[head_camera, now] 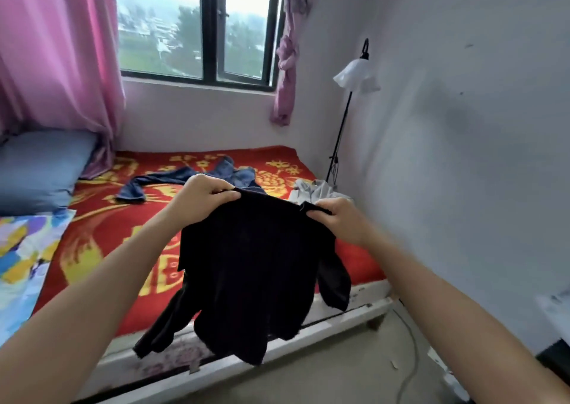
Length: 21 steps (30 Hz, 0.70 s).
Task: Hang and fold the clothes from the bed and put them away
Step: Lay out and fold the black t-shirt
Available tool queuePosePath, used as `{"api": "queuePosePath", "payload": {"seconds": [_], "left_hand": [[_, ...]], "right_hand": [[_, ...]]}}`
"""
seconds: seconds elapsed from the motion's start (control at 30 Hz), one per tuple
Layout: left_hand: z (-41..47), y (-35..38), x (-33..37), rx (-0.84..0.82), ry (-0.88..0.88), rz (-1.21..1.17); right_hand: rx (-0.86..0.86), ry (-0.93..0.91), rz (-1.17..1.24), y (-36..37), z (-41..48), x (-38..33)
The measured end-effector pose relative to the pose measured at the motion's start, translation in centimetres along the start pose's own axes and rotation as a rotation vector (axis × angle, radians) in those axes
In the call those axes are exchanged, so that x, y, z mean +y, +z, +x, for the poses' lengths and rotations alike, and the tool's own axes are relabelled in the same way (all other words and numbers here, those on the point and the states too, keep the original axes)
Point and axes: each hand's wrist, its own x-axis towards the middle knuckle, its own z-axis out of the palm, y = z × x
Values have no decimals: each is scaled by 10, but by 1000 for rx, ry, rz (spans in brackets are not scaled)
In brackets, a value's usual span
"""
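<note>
Both hands hold a black long-sleeved top [256,268] up over the bed's [354,314] near edge: the left hand [202,195] and the right hand [334,218] each pinch a shoulder with curled fingers. A denim garment [197,178] and a white garment [314,189] lie on the red patterned blanket [101,228] behind.

Pretty clearly a home bedroom: low bed [364,311] with a red and gold blanket [101,228], blue pillow [40,169], pink curtains [55,52] on the window [197,24], floor lamp [354,75] in the corner.
</note>
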Motion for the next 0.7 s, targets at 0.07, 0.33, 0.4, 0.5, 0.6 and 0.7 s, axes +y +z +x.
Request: {"api": "queuePosePath", "payload": {"seconds": [0.07,0.33,0.4,0.5,0.6,0.7], "left_hand": [[0,-23,-30,18,-37,35],[-10,-84,-140,381,-195,60],[-4,-100,-161,413,-276,104],[12,-130,-193,584,-390,80],[31,-155,-225,776,-453,83],[64,-171,-249,838,-533,174]], "right_hand": [[-43,18,58,22,35,-8],[82,308,441,73,153,20],[145,352,474,80,186,33],[176,363,454,90,240,55],[159,372,454,100,289,80],[103,288,404,112,345,103]]}}
